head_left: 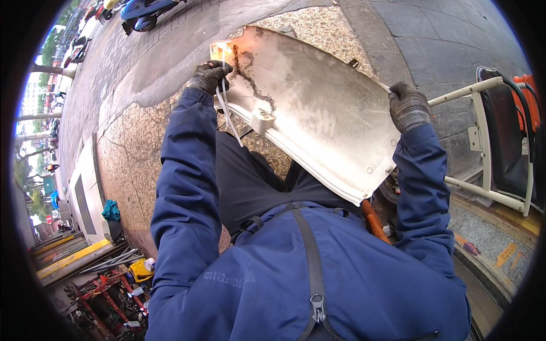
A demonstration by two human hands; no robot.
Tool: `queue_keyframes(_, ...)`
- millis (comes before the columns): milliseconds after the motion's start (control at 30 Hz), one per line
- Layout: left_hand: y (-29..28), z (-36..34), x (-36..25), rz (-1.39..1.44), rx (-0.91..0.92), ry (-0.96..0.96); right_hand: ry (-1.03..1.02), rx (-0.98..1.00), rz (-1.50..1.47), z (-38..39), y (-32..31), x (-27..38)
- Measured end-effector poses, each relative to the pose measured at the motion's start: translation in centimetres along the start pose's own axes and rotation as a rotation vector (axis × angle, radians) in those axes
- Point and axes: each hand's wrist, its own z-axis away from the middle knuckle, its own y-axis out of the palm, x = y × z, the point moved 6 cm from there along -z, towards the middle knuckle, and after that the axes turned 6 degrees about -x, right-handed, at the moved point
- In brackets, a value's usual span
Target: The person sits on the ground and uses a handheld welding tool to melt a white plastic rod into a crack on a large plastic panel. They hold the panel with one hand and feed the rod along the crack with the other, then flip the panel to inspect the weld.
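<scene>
I hold a large white plastic body panel (318, 108) out in front of me, its dirty inner side facing up, with a dark wavy repair seam (250, 74) near its left end. My left hand (209, 75), in a dark knit glove, grips the panel's left edge beside the seam and some white straps (226, 111). On the opposite side my right hand (407, 105), gloved the same way, clasps the panel's right edge. A small white mounting tab (262, 120) sticks up from the panel's near rim.
Speckled stone paving (131, 153) lies below. A cream metal frame with a dark seat (500, 136) stands at right. A blue scooter (142, 11) is parked far ahead. Red tools and a yellow item (122, 281) lie at lower left.
</scene>
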Motion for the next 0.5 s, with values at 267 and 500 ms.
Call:
queue_keyframes(267, 1.4, -0.2, 0.9, -0.255, -0.016, 0.294, -0.312, -0.140, -0.292, -0.6, 2.5, -4.9)
queue_keyframes(500, 5.3, 1.2, 1.3, -0.513, -0.026, 0.110, -0.083, 0.020, -0.167, -1.3, 4.0, -8.7)
